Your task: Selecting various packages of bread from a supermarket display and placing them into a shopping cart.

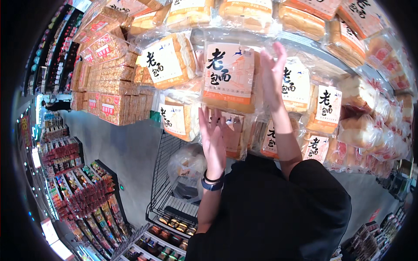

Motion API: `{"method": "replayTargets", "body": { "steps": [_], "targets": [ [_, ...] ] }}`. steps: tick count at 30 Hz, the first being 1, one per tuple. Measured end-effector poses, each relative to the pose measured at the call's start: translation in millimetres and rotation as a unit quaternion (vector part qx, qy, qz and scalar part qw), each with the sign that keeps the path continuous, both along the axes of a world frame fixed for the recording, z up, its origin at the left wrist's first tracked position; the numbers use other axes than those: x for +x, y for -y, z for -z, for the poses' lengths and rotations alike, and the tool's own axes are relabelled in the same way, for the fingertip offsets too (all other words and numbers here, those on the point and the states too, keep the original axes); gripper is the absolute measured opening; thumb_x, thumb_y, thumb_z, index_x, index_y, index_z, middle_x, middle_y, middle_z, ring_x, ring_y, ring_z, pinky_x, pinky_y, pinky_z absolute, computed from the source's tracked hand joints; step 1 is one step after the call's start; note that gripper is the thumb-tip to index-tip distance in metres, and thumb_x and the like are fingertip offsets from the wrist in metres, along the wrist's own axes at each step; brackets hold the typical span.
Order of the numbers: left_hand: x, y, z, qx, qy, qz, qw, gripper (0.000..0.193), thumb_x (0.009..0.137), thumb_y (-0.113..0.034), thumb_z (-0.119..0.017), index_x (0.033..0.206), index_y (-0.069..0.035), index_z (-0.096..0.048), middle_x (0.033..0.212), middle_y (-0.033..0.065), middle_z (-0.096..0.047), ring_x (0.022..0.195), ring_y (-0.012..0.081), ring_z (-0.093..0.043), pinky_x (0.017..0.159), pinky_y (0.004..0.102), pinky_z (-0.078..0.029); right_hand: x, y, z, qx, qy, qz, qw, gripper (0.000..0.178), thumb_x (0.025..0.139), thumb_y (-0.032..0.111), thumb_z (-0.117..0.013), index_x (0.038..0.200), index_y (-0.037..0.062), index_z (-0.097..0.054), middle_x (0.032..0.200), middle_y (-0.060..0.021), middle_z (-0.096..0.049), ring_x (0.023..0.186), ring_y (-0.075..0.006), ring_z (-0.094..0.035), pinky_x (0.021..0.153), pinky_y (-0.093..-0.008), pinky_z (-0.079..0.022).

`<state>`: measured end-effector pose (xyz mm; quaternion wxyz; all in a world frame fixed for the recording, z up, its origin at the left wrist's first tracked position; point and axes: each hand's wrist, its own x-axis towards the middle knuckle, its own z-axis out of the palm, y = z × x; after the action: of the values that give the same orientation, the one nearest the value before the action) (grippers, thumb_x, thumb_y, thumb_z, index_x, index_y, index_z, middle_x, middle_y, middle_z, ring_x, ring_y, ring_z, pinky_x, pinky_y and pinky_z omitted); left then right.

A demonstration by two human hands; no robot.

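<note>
A clear-wrapped bread loaf (229,74) with a pale orange label stands in the middle of the display, in front of me. At its right side my right hand (273,71) is raised with the fingers stretched out and apart. By its lower left corner, my left hand (213,139) is held up with spread, slightly bent fingers and a dark band on the wrist. Neither hand is gripping anything; whether they touch the wrapper I cannot tell. Another loaf (233,135) lies below, partly behind my left hand. A white-labelled loaf (170,61) leans to the left, and one more (295,85) sits beyond my right wrist.
Stacked packs of brown square snacks (109,93) fill the display's left end. Plain wrapped breads (361,130) are piled at the right. A black wire cart (159,174) stands below left, holding a clear plastic bag (186,172). Product shelves (82,187) line the grey floor (106,143).
</note>
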<state>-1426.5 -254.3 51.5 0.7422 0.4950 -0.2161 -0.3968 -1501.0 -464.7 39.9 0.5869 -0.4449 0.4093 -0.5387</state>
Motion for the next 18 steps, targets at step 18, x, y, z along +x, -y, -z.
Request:
{"method": "replayTargets", "body": {
  "steps": [18],
  "targets": [
    [14.6,18.3,20.8,0.185,0.517,0.010,0.835,0.085,0.093,-0.004,-0.062,0.163,0.000,-0.014,0.169,0.0306,-0.005,0.156,0.0448,-0.014,0.124,0.0485,-0.021,-19.6,-16.3,-10.8,-0.420,-0.376,-0.104,0.819,0.055,0.083,0.028,-0.076,0.137,0.0229,-0.068,0.160,-0.0170,-0.042,0.150,-0.0496,-0.030,0.120,-0.0678,-0.020]
  ]
}}
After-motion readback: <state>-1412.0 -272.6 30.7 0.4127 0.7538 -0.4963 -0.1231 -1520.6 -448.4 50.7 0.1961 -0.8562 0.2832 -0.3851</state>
